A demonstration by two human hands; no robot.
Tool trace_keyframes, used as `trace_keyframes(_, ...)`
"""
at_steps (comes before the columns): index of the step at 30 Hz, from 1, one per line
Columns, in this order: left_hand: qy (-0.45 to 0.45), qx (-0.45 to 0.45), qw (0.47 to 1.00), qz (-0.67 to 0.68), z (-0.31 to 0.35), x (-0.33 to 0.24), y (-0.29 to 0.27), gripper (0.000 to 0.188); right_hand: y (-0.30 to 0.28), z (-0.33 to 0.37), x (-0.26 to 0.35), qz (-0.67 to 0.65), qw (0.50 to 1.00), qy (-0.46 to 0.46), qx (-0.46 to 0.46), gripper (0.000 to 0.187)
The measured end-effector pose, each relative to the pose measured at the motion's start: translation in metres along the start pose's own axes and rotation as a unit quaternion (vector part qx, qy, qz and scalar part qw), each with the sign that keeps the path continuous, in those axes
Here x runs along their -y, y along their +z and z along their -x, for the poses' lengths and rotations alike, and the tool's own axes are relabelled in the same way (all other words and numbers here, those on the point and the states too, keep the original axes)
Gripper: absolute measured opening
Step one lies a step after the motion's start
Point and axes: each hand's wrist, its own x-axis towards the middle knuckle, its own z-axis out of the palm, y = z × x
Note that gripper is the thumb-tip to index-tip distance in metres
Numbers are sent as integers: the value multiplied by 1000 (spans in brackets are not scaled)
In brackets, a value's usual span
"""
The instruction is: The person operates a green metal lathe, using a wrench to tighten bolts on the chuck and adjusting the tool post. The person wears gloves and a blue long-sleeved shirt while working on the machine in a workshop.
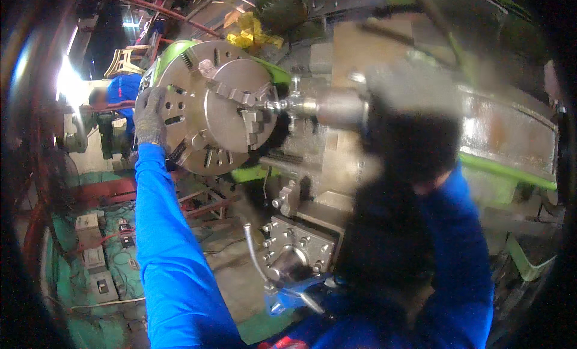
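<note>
My left hand [150,118], in a grey work glove, grips the left rim of a large round slotted lathe faceplate [180,124]. A smaller round chuck [231,124] with stepped jaws [252,130] sits at its front. Between the jaws and the tailstock quill [339,107] is a short metal piece [285,104]. My right hand [415,103], also gloved, is over the tailstock at the right. Motion smears it, and its fingers and anything in them cannot be made out.
A square tool post [297,247] with several bolts and a lever handle [252,250] stands nearest me. Yellow cloth or plastic [252,33] lies behind the faceplate. Someone in blue [123,91] is at far left. Grey boxes [93,253] stand on the green floor. A green-edged lathe bed [511,133] extends right.
</note>
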Motion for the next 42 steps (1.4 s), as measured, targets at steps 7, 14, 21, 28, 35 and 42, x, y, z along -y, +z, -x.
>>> trace_keyframes(7,-53,19,992,115,-1,3,3,53,23,13,-2,-60,989,48,-129,14)
trace_keyframes(14,-47,10,997,68,3,-9,2,42,-5,-3,4,-35,995,-68,-59,9)
trace_keyframes(21,-99,18,991,83,-3,5,-1,63,-12,-10,30,83,994,63,43,17)
trace_keyframes(28,-183,18,977,107,-16,13,25,83,-10,-14,26,111,991,49,52,27)
trace_keyframes(35,-194,-19,977,90,-7,-23,1,84,-12,-20,22,83,990,85,81,29)
trace_keyframes(42,-202,38,978,-39,10,26,9,86,-22,-18,22,-72,994,-29,80,25)
